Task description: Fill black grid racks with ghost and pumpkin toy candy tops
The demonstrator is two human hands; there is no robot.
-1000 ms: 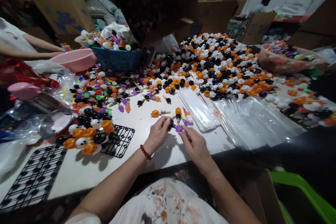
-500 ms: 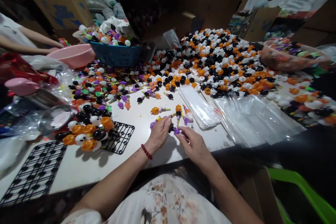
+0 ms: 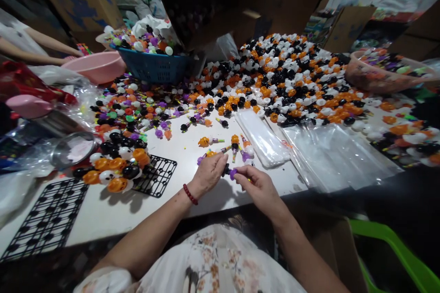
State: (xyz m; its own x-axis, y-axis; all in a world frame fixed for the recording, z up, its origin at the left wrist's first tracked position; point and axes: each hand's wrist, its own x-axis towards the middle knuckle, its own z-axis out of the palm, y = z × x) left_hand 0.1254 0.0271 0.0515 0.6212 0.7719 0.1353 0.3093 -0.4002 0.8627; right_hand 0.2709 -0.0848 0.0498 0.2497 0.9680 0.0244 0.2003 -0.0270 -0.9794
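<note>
Over the near part of the white table, my left hand [image 3: 208,175] is closed with its fingertips on a black Halloween toy piece [image 3: 227,169]. Facing it, my right hand [image 3: 257,188] pinches a purple Halloween toy piece [image 3: 233,173]. The two pieces meet end to end between my fingers; whether they are joined I cannot tell. Just beyond my hands lie several short toys with coloured tubes, among them one with an orange pumpkin head [image 3: 204,141] and an orange-and-black one [image 3: 234,141].
A big heap of pumpkin, ghost and black pieces [image 3: 285,78] covers the back. Clear plastic bags [image 3: 340,151] lie at right. Black grids [image 3: 44,219], some bearing figures, are at left. A blue basket [image 3: 154,66] stands behind; a co-worker's arms reach toward a pink basin [image 3: 99,67].
The black and purple pieces remain between my hands, the purple one slightly farther right. My right hand has shifted slightly right and down. The view has tilted a little.
</note>
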